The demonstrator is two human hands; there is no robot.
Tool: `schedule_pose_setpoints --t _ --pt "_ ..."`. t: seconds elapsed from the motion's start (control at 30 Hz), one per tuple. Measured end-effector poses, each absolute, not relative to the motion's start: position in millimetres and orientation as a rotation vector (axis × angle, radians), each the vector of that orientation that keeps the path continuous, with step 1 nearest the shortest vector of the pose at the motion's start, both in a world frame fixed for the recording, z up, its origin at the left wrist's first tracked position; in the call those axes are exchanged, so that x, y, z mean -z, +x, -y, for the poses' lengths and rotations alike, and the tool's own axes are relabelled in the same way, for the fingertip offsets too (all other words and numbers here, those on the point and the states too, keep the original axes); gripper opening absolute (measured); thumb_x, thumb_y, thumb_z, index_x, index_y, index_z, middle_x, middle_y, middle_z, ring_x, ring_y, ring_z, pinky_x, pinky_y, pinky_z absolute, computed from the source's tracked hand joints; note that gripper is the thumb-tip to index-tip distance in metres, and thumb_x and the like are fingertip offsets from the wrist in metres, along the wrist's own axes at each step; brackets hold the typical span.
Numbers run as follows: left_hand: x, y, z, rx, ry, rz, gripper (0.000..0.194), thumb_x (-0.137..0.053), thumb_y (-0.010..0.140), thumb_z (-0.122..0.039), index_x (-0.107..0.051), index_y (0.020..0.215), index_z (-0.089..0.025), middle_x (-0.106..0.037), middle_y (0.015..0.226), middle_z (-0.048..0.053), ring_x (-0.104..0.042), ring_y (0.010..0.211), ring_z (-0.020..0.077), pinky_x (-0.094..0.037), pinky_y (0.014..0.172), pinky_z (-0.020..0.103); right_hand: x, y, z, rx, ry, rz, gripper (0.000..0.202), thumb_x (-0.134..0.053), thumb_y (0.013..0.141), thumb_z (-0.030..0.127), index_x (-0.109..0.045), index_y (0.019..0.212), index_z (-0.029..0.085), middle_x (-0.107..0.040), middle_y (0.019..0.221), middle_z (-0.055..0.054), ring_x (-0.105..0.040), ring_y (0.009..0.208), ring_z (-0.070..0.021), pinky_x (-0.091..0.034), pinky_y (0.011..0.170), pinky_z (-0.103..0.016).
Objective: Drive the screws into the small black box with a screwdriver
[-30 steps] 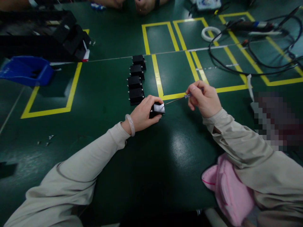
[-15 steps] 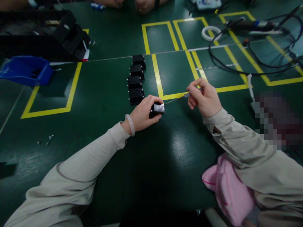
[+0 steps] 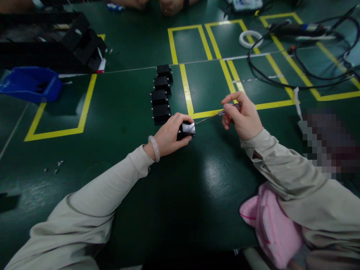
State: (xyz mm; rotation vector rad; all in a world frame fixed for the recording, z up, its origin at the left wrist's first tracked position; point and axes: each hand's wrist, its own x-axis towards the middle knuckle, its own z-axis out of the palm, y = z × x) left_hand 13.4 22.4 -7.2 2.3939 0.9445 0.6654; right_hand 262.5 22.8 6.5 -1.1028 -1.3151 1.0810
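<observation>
Near the middle of the green table, my left hand [image 3: 169, 135] is closed round a small black block [image 3: 188, 129] with a silvery face. To its right, my right hand [image 3: 244, 116] grips the handle of a thin screwdriver [image 3: 208, 119]. The shaft points left, and its tip meets the right side of the block by the silvery face. Just beyond my left hand, several similar black blocks [image 3: 161, 97] with small metal bits at their sides stand in a column. Small screws [image 3: 57, 167] lie on the table at the left.
A blue bin [image 3: 33, 84] and a long black rack [image 3: 42, 48] occupy the far left. Black cable [image 3: 270, 80] and a white tape roll [image 3: 251, 39] lie at the far right. Pink cloth [image 3: 274, 225] sits under my right sleeve. Another person's hands [image 3: 171, 5] show at the top.
My right index finger has lifted slightly from the screwdriver handle. The left hand and the block stay in place.
</observation>
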Motion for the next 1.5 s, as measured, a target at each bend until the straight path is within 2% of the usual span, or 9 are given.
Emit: schedule_pose_setpoints --t 0.2,0.37,0.6,0.83,1.03,1.23,1.4,1.5 --pt "5.9 13.6 -21.8 -0.667 2.396 -0.945 0.036 -0.064 0.085 -0.02 -0.051 0.119 -0.018 -0.059 0.114 0.008 -0.058 0.105 0.0228 -0.051 0.092 0.039 -8.0 261.5 -22.2 -1.081 -1.086 1.324 0.037 -0.072 0.084 0.053 -0.052 0.073 0.024 -0.034 0.039 0.011 -0.035 0.029 -0.0069 -0.033 0.031 -0.024" --pt "6.2 14.2 -21.5 -0.668 2.394 -0.949 0.036 -0.064 0.085 -0.019 -0.05 0.118 -0.019 -0.059 0.114 0.008 -0.058 0.106 0.0228 -0.05 0.094 0.04 -7.2 262.1 -22.5 -1.087 -1.117 1.279 0.034 -0.078 0.079 0.049 -0.054 0.085 0.026 -0.045 0.043 0.011 -0.044 0.033 -0.0095 -0.036 0.033 -0.024" --pt "8.7 13.3 -22.7 -0.676 2.393 -0.947 0.036 -0.066 0.086 -0.022 -0.051 0.118 -0.019 -0.059 0.114 0.008 -0.058 0.105 0.023 -0.051 0.092 0.04 -7.1 262.7 -22.4 -1.062 -1.095 1.367 0.042 -0.07 0.085 0.06 -0.052 0.072 0.024 -0.032 0.039 0.011 -0.034 0.029 -0.007 -0.032 0.031 -0.025" --pt "7.6 14.1 -22.7 -0.68 2.392 -0.942 0.033 -0.065 0.088 -0.023 -0.051 0.118 -0.018 -0.059 0.114 0.008 -0.059 0.104 0.0231 -0.051 0.092 0.04 -6.9 261.6 -21.7 -1.086 -1.09 1.305 0.037 -0.077 0.081 0.053 -0.052 0.085 0.026 -0.043 0.043 0.01 -0.043 0.034 -0.009 -0.036 0.033 -0.024" --pt "6.9 14.2 -22.4 -0.671 2.384 -0.943 0.032 -0.065 0.09 -0.026 -0.051 0.118 -0.018 -0.059 0.114 0.009 -0.058 0.105 0.0234 -0.05 0.093 0.04 -7.1 262.0 -22.1 -1.1 -1.072 1.323 0.041 -0.072 0.083 0.059 -0.053 0.073 0.024 -0.033 0.04 0.011 -0.031 0.03 -0.0062 -0.032 0.03 -0.025" --pt "7.8 14.0 -22.9 -0.688 2.398 -0.928 0.031 -0.064 0.091 -0.028 -0.052 0.117 -0.017 -0.059 0.112 0.009 -0.058 0.103 0.023 -0.05 0.091 0.039 -5.5 262.1 -23.0 -1.089 -1.075 1.286 0.038 -0.077 0.081 0.054 -0.052 0.088 0.025 -0.043 0.043 0.011 -0.042 0.033 -0.0089 -0.036 0.032 -0.024" --pt "8.8 14.4 -22.8 -0.705 2.401 -0.918 0.032 -0.065 0.09 -0.027 -0.052 0.118 -0.016 -0.059 0.112 0.009 -0.058 0.103 0.0228 -0.049 0.091 0.038 -2.6 263.2 -24.4 -1.083 -1.045 1.327 0.045 -0.074 0.08 0.062 -0.051 0.075 0.024 -0.036 0.042 0.011 -0.037 0.031 -0.0062 -0.035 0.03 -0.023" --pt "9.1 14.3 -22.9 -0.702 2.403 -0.917 0.031 -0.065 0.091 -0.027 -0.052 0.118 -0.016 -0.059 0.112 0.009 -0.058 0.102 0.0228 -0.05 0.09 0.038 -1.6 263.7 -24.9 -1.057 -1.045 1.34 0.043 -0.074 0.081 0.06 -0.051 0.077 0.024 -0.036 0.043 0.011 -0.037 0.031 -0.0064 -0.033 0.029 -0.023"
